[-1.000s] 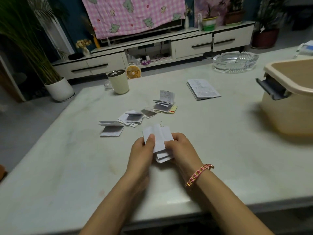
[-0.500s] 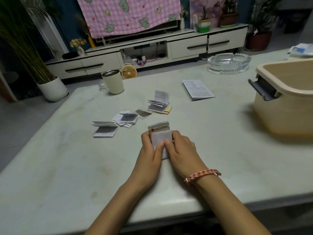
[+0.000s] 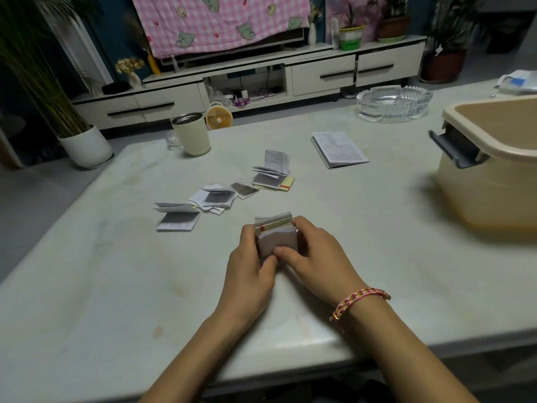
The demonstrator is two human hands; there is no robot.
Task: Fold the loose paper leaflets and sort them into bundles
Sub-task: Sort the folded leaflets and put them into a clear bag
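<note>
Head: squat paper bundle (image 3: 277, 238) between hands

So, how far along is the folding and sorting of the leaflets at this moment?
Done: a few small piles of folded leaflets lie on the table. In hand: the left hand and right hand grip one folded bundle. Left: the larger leaflet beyond them lies flat, and the piles look loose, probably not yet bundled.

Both forearms reach forward and converge, left hand (image 3: 250, 266) and right hand (image 3: 316, 257) knuckles up, fingers curled round opposite sides of one leaflet bundle (image 3: 277, 237), thumbs meeting at its near edge.
</note>
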